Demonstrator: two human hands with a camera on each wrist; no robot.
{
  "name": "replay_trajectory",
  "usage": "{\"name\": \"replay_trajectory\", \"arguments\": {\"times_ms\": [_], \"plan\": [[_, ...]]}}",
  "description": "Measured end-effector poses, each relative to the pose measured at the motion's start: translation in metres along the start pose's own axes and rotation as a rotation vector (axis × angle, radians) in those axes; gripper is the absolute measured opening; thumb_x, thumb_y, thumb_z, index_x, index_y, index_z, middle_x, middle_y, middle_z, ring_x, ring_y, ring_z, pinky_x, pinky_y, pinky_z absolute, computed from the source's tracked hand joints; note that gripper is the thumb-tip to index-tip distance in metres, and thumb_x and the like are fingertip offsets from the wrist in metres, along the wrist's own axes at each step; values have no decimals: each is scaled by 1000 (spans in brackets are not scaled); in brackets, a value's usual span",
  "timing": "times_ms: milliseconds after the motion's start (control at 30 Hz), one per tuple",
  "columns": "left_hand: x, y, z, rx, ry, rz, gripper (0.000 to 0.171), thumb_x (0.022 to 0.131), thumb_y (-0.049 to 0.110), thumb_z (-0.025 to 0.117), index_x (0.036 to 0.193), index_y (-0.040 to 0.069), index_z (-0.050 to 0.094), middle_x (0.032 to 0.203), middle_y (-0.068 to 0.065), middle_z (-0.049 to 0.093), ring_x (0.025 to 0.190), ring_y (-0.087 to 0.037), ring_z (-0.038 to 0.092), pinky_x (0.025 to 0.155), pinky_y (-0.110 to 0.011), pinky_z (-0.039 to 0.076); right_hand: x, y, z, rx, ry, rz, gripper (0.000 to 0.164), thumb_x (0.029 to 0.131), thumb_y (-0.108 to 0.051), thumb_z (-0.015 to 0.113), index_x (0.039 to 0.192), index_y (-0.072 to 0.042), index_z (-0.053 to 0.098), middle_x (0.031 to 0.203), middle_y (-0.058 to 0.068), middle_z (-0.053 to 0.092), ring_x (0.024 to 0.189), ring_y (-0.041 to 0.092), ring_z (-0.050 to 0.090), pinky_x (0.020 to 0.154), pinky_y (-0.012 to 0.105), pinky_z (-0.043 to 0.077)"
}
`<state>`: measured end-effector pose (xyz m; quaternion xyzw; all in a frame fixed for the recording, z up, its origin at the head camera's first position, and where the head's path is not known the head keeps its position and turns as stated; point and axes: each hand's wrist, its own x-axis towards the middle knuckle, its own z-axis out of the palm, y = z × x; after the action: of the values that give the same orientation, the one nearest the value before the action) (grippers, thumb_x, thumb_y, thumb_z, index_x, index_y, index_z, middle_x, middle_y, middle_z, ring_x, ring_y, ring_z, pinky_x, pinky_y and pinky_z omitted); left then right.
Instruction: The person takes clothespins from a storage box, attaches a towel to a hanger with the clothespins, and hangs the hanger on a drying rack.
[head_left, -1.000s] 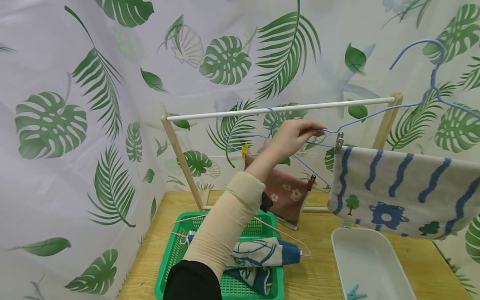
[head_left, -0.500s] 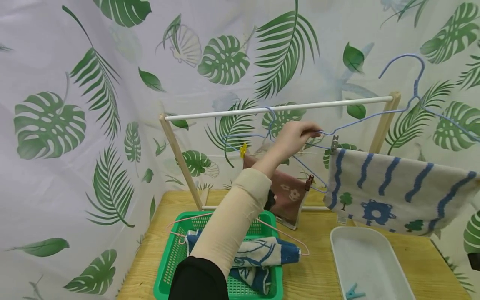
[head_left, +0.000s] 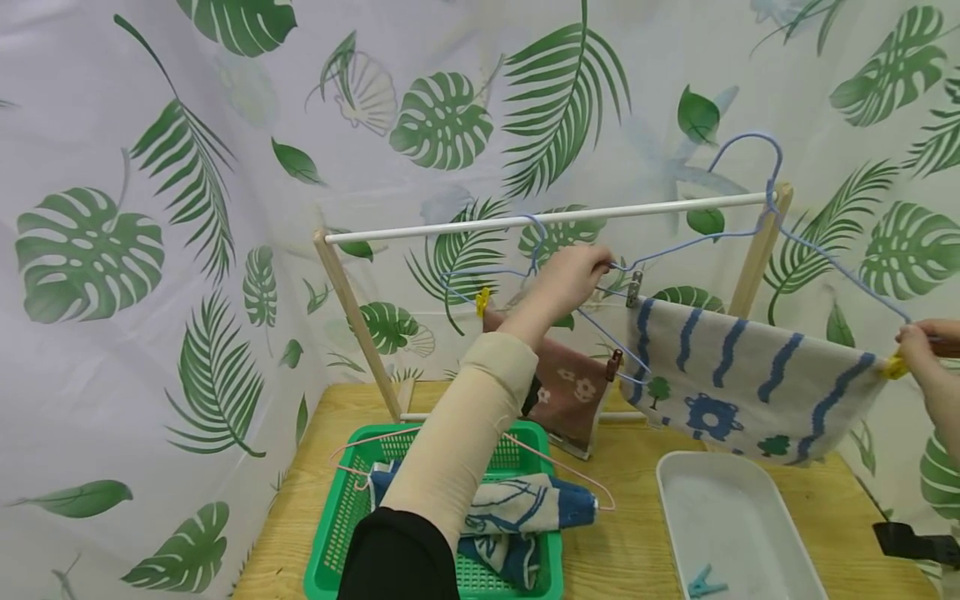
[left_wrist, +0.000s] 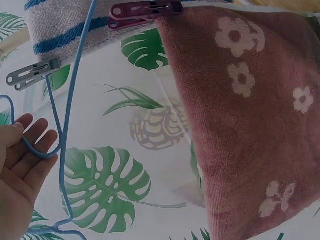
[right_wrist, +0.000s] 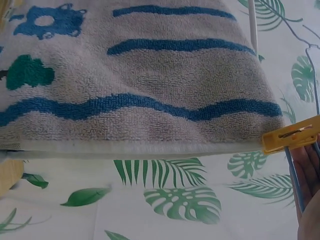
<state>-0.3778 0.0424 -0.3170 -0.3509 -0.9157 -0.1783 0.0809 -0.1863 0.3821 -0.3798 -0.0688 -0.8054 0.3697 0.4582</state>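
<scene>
My left hand [head_left: 573, 279] pinches the left end of a blue wire hanger [head_left: 771, 187]. At its right end, my right hand [head_left: 933, 358] grips the wire beside a yellow clothespin [head_left: 896, 367]. A white towel [head_left: 750, 396] with blue wavy stripes hangs from this hanger, held by that clothespin and a grey clothespin [head_left: 634, 289]. The hook's open end overlaps the wall just above the white rod [head_left: 637, 213]. Behind my left hand, a second blue hanger [head_left: 537, 242] hangs on the rod and carries a pink flowered towel [left_wrist: 245, 115], clipped with a dark red clothespin [left_wrist: 145, 11].
A green basket [head_left: 553, 558] stands on the wooden table [head_left: 622, 533], holding a blue-and-white towel [head_left: 517, 504] with a pink hanger [head_left: 562, 464] across it. To its right lies a white tray [head_left: 731, 500] with a teal clothespin [head_left: 705, 581]. Wooden posts [head_left: 752, 258] support the rod.
The held hanger and striped towel have moved left, and the hook has come down toward the rod's height. My right hand has come into view at the right edge.
</scene>
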Motion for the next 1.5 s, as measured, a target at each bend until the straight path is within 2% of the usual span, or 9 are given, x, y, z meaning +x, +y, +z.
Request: {"name": "replay_trajectory", "arguments": {"times_ms": [100,200,333,633,700,767,867,1200,1500], "plan": [[-1,0,0,8,-14,-17,29,114,22,52,134,14,72,132,-1,75,124,-14,69,106,-26,56,-5,-9,5,40,29,-35,54,101,-7,61,88,-59,55,89,-55,49,82,-30,45,74,-4,34],[-2,-1,-1,-3,-24,-11,29,114,23,53,134,15,72,131,1,75,122,-13,69,104,-26,56,-9,-18,10,31,25,-89,33,98,-1,64,84,-26,80,92,-57,47,81,-33,43,78,-2,33],[-3,-2,0,-16,-21,5,27,113,24,55,132,14,73,127,0,75,117,-13,70,99,-26,57,-13,-24,16,-48,-12,-87,24,99,-3,64,102,18,75,93,-58,41,83,-33,39,79,-3,30],[-6,-14,2,-90,-26,-32,30,113,27,55,134,11,72,129,-3,76,118,-16,71,101,-29,59,-18,-29,31,-75,-29,-147,22,97,-6,70,103,14,77,96,-61,40,83,-37,38,79,-8,29],[-8,-17,1,-120,-28,-42,32,114,27,54,134,10,72,129,-5,76,117,-18,71,101,-32,59,-19,-32,36,-94,-30,-167,21,96,-6,72,102,13,78,91,-43,64,82,-39,36,79,-7,28],[-10,-19,-2,-146,-42,-58,33,114,26,53,136,9,71,130,-6,75,118,-19,71,101,-33,58,-20,-35,39,-103,-35,-190,20,96,-6,72,101,13,78,87,-11,79,82,-40,35,79,-7,27],[-10,-20,-4,-189,-76,-71,34,115,24,51,139,8,69,134,-8,73,122,-21,69,104,-35,57,-20,-39,45,-116,-42,-235,20,95,-5,72,99,13,79,90,36,75,82,-42,32,79,-7,26],[1,-22,-9,-116,-60,-97,24,111,19,59,123,10,78,123,-4,78,112,-17,70,96,-29,57,-22,-47,58,-106,-109,-239,13,91,-3,78,98,7,82,86,28,78,78,-43,34,68,-8,27],[1,-20,-8,-31,-108,-160,25,114,14,51,119,13,75,122,-1,75,106,-14,66,92,-29,56,-18,-49,54,-213,-444,-107,21,101,-14,74,108,5,80,96,29,79,69,-32,36,50,11,39]]}}
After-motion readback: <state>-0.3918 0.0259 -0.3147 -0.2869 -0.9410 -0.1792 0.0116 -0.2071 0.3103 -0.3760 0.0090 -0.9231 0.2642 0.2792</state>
